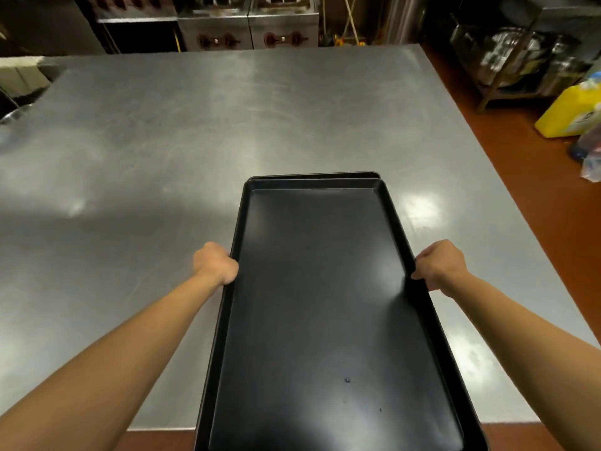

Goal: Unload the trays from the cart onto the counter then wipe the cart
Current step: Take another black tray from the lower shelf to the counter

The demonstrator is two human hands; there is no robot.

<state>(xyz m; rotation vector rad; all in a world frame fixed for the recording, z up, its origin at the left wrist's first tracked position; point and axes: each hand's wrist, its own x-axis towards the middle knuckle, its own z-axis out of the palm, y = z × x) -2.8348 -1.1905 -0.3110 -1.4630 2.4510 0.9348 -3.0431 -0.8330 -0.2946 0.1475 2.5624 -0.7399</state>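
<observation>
- Your left hand (215,262) has its grip wrapped over the long left rim of the black trays (312,304); your right hand (437,266) pinches the opposite rim at about the same point along the length, thumb on top.
- You are holding more than one tray: a second rim shows just past the far edge of the top one. How many are nested underneath I cannot tell from this angle.
- The trays sit out over the steel bench (162,157), far end well across it and near end overhanging the bench's front edge toward you. Whether their underside already touches the bench is unclear.
- The step in hand looks like the unloading: setting this stack down on the bench. The cart is not in view.
- The next move calls for lowering both sides evenly so the stack lands flat, then sliding it farther from the bench's front edge before you let go.
- Beyond the bench's right edge, a yellow jug (567,113) stands on the floor; past its far edge is a row of cookers (250,30). Neither is in your way.
</observation>
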